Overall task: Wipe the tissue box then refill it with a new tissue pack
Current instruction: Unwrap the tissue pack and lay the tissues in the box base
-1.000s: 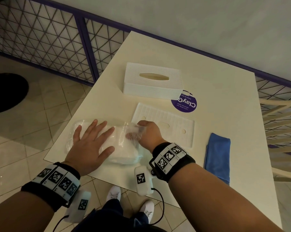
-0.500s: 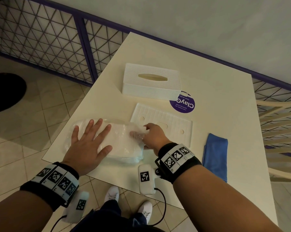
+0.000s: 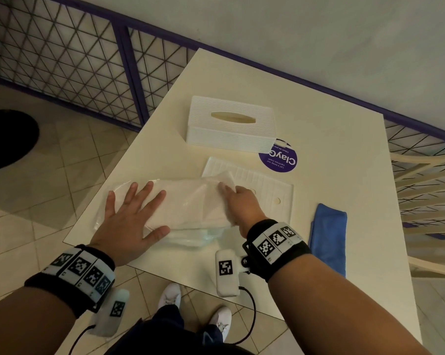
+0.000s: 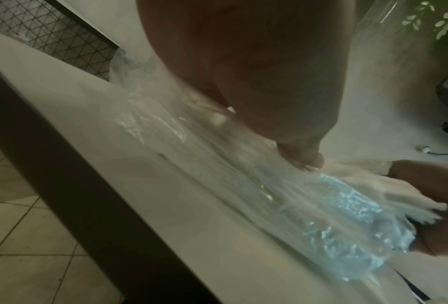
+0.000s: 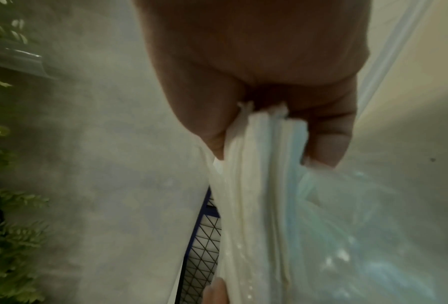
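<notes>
A white tissue stack (image 3: pixel 190 201) in a clear plastic wrapper (image 3: pixel 190 239) lies near the table's front left edge. My left hand (image 3: pixel 131 213) lies flat on its left end, fingers spread, pressing it down. My right hand (image 3: pixel 239 201) grips the right end of the tissues; the right wrist view shows the tissue stack (image 5: pixel 264 164) pinched between thumb and fingers, with the wrapper (image 5: pixel 360 226) loose beside it. The empty white tissue box (image 3: pixel 231 124) stands further back. Its flat white base panel (image 3: pixel 264 188) lies between the box and my right hand.
A folded blue cloth (image 3: pixel 328 234) lies at the front right of the cream table (image 3: pixel 331 149). A round purple sticker (image 3: pixel 280 157) sits beside the box. A purple mesh railing (image 3: pixel 75 60) runs behind and left; a cream chair (image 3: pixel 431 175) stands at the right.
My right hand has pulled the tissue end up and to the right, out of the wrapper's open end. The left hand stays flat on the pack.
</notes>
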Tool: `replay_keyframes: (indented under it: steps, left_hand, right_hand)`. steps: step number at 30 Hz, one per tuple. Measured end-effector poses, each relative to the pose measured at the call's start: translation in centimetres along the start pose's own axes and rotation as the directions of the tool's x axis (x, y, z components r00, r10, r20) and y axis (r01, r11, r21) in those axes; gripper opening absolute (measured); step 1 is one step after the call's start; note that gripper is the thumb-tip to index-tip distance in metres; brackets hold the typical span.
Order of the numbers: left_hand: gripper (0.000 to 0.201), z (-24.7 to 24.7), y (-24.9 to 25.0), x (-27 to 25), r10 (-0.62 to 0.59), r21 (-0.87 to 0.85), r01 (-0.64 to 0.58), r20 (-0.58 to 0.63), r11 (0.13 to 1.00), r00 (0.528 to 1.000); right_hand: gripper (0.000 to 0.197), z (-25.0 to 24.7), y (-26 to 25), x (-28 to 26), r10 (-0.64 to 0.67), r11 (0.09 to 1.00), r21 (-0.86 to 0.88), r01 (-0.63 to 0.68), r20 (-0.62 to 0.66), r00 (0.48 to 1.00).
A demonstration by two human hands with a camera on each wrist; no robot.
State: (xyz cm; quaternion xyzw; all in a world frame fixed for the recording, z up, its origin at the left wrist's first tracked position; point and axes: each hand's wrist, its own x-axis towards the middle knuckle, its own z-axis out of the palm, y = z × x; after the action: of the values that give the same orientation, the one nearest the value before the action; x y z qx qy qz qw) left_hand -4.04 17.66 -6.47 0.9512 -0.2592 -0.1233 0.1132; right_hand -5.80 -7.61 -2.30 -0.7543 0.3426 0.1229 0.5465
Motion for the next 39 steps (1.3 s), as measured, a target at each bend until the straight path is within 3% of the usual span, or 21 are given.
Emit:
replay_keyframes:
  steps: [5,8,10,13,16,19,24,30,32,34,35,36,37,39]
  left_hand:
    - [0.078,-0.3,0.4,-0.3,0.001,0.009,-0.001,-0.005,1.0,1.0]
    - [0.085,-0.2,0.6,-0.6,0.014,0.016,-0.014,0.037,1.0,0.999]
    - [0.089,-0.2,0.2,-0.6,-0.014,0.03,0.012,0.054,0.999,0.998]
    - [0.092,-0.4,-0.2,-0.6,-0.051,0.074,0.047,0.057,0.996,0.997]
    - [0.09,-0.7,0.5,-0.7,-0.002,0.092,-0.001,0.037,0.996,0.999]
    - [0.083,-0.3,1.2,-0.7,0.052,0.074,-0.057,0.061,0.996,0.997]
    - [0.077,0.2,0.1,-0.1,0.01,0.067,-0.02,0.146,0.998,0.989]
    - [0.098,-1.6,-0.4,1.0,-0.078,0.189,0.025,0.279,0.982,0.957]
    - [0.098,-2.9,1.2,1.5,-0.089,0.218,0.036,0.239,0.975,0.967]
    - [0.094,-4.3,3.9,1.9,-0.021,0.08,0.015,0.082,0.997,0.996]
    - [0.094,-4.8,5.4,2.3,0.002,-0.108,-0.001,0.007,0.994,1.0]
    - [0.097,-5.3,7.2,2.8,0.008,-0.346,-0.016,-0.024,0.938,1.0]
    - [0.105,-5.7,9.0,3.2,0.009,-0.576,-0.006,0.002,0.817,1.0]
    - [0.122,-5.7,11.7,4.5,0.013,-0.872,0.123,0.147,0.474,0.989]
  right_hand:
    - [0.056,-0.2,0.7,-0.9,0.172,0.985,-0.042,-0.167,0.182,0.968]
    - [0.034,-0.9,0.9,-1.0,0.177,0.979,0.068,-0.194,0.201,0.963]
    - [0.031,-2.0,0.6,-1.0,0.211,0.958,0.155,-0.24,0.186,0.96]
    - [0.05,-3.3,1.1,-0.6,0.279,0.925,0.216,-0.313,0.173,0.945]
    - [0.067,-4.0,2.0,-0.5,0.317,0.897,0.248,-0.365,0.214,0.924]
    - [0.044,-4.4,2.1,-1.1,0.311,0.867,0.305,-0.394,0.286,0.906]
    - [0.024,-6.6,2.7,-2.2,0.279,0.871,0.335,-0.359,0.266,0.923]
    - [0.04,-13.1,1.7,-5.3,0.057,0.908,0.409,-0.086,0.081,0.995]
    - [0.041,-14.4,1.5,-6.4,-0.016,0.903,0.429,-0.003,0.041,0.999]
    - [0.041,-15.1,1.1,-7.3,-0.083,0.892,0.447,0.067,0.017,0.996]
    - [0.04,-15.3,1.0,-7.6,-0.114,0.881,0.465,0.093,0.016,0.993]
    - [0.041,-15.3,0.9,-7.8,-0.145,0.863,0.492,0.115,0.023,0.989]
    - [0.042,-15.3,0.9,-8.0,-0.174,0.841,0.525,0.129,0.038,0.984]
    - [0.047,-15.2,0.8,-8.3,-0.223,0.798,0.586,0.143,0.066,0.973]
